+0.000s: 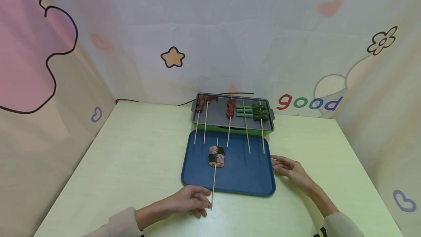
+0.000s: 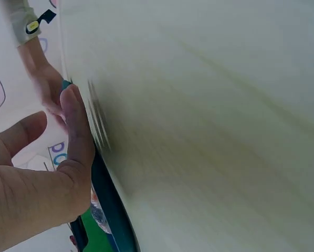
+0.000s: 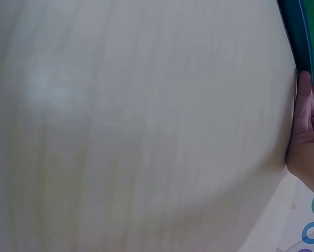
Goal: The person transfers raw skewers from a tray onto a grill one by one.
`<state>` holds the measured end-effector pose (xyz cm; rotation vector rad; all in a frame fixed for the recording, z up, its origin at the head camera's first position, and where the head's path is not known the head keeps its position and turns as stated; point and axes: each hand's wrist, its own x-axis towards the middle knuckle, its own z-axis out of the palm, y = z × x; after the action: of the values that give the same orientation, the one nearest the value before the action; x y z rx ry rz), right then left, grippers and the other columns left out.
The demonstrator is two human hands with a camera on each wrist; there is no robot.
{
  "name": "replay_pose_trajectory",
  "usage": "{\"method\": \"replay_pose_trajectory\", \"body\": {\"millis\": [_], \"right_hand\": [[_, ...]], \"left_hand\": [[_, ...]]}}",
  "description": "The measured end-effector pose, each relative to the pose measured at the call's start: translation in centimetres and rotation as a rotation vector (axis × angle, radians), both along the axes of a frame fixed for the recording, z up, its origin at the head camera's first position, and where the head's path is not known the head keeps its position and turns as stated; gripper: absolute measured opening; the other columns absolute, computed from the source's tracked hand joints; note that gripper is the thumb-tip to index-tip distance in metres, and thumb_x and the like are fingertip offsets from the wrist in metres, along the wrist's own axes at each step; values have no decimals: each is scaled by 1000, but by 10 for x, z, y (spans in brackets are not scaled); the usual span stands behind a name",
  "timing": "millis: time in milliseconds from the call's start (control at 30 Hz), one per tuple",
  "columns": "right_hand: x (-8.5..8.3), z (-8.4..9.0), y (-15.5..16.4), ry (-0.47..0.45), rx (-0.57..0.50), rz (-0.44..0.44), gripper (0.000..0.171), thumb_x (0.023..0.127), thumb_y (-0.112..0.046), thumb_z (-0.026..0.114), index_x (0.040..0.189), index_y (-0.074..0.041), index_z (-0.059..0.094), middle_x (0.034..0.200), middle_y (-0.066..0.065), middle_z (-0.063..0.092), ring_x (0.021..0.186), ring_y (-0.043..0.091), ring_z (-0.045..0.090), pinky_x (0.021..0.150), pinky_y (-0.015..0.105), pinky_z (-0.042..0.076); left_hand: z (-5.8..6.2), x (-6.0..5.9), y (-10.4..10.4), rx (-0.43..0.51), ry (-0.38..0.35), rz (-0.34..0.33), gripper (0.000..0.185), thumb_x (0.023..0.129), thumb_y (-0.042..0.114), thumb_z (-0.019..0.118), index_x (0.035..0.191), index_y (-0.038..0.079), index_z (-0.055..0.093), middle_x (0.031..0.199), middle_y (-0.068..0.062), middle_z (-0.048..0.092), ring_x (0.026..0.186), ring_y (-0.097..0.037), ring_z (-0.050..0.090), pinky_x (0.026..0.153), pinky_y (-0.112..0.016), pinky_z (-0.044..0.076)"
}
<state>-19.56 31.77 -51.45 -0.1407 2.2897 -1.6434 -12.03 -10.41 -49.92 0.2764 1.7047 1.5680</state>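
A blue tray (image 1: pixel 240 178) lies in front of a green grill pan (image 1: pixel 233 129) with a grey plate. On the tray rests a skewer with a pink and dark chunk (image 1: pixel 216 156); its stick runs past the tray's near edge. My left hand (image 1: pixel 196 199) lies on the table there, fingers relaxed, fingertips right by the stick's end. The left wrist view shows its thumb (image 2: pixel 75 131) straight along the tray's rim (image 2: pixel 112 205), holding nothing. My right hand (image 1: pixel 285 166) rests flat at the tray's right edge, fingers (image 3: pixel 305 113) touching the rim (image 3: pixel 296 31).
Several skewers lean from the grill onto the tray: brown meat (image 1: pixel 200 103), a red piece (image 1: pixel 212 98), red meat (image 1: pixel 231 108) and green beans (image 1: pixel 252 112). A black cable (image 1: pixel 236 93) runs behind the grill. Patterned cloth walls surround the pale table (image 1: pixel 131 164).
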Motion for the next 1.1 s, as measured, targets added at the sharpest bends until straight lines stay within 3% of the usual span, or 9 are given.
{"method": "replay_pose_trajectory", "body": {"millis": [133, 300, 600, 733, 900, 1100], "right_hand": [[0, 0, 0, -3, 4, 3, 54, 103, -11, 60, 151, 7, 43, 126, 20, 66, 99, -3, 67, 88, 17, 56], [0, 0, 0, 8, 0, 4, 54, 102, -10, 60, 150, 8, 43, 124, 19, 67, 99, -3, 67, 87, 17, 56], [1, -1, 0, 19, -12, -5, 54, 102, -12, 61, 149, 9, 44, 120, 11, 69, 98, -3, 68, 87, 18, 57], [3, -1, -1, 18, -6, -12, 56, 103, -17, 62, 149, 8, 44, 123, 17, 68, 99, -3, 67, 87, 18, 57], [4, 1, -2, 27, 2, -18, 55, 103, -19, 62, 149, 7, 45, 126, 24, 65, 100, -3, 67, 87, 19, 57], [4, 1, -3, 22, -2, -18, 56, 104, -20, 60, 150, 7, 44, 126, 21, 66, 100, -4, 67, 87, 20, 57]], "left_hand": [[4, 0, 3, 7, -49, 35, 48, 100, 8, 61, 141, -11, 48, 117, -19, 73, 92, -21, 75, 80, -35, 62], [8, -1, 5, 24, -51, 45, 48, 98, 7, 62, 141, -12, 49, 111, -20, 74, 81, -13, 72, 78, -31, 62], [11, -5, 6, -2, -20, 77, 44, 94, 8, 67, 135, -5, 57, 93, -3, 74, 77, -12, 69, 75, -29, 60], [10, -5, 4, 21, -31, 90, 42, 94, 6, 68, 133, -5, 60, 89, 0, 73, 77, -12, 71, 77, -29, 61], [9, -4, 1, 35, -26, 124, 39, 93, 6, 71, 130, -7, 64, 90, 1, 74, 79, -11, 74, 80, -29, 61], [10, -3, -4, 0, -19, 159, 36, 91, 9, 75, 124, -4, 70, 96, -4, 78, 79, -9, 75, 81, -27, 61]]}}
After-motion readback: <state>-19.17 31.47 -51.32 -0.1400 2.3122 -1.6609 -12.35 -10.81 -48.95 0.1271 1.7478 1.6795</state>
